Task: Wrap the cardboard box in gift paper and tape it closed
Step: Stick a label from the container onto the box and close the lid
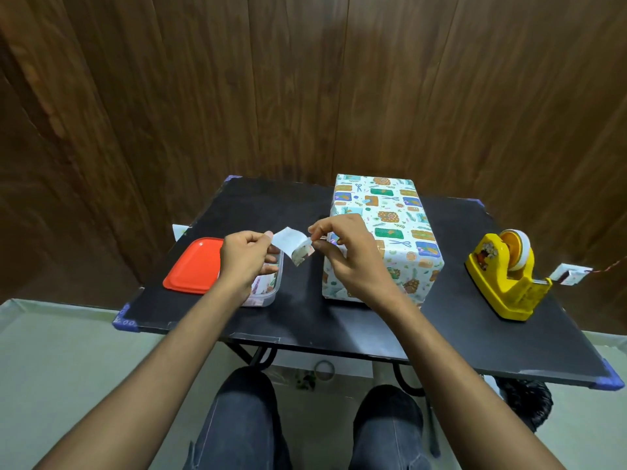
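Knees (237, 418) in dark jeans sit nearest, two of them, under the near edge of the black table (339, 327). Above that, two hands hold one small scrap of gift paper (292, 247) up between them: left hand (245, 257) pinches its white left end, right hand (342, 252) pinches the printed, curled right end with thumb and forefinger. The one wrapped box (381, 237) stands on the table just behind and right of the right hand, not touched as far as I can tell. Under the left hand there's one clear plastic container (268, 290) with paper bits inside, its red lid (193, 266) leaning at its left. One yellow tape dispenser (507, 276) sits far right, well apart.
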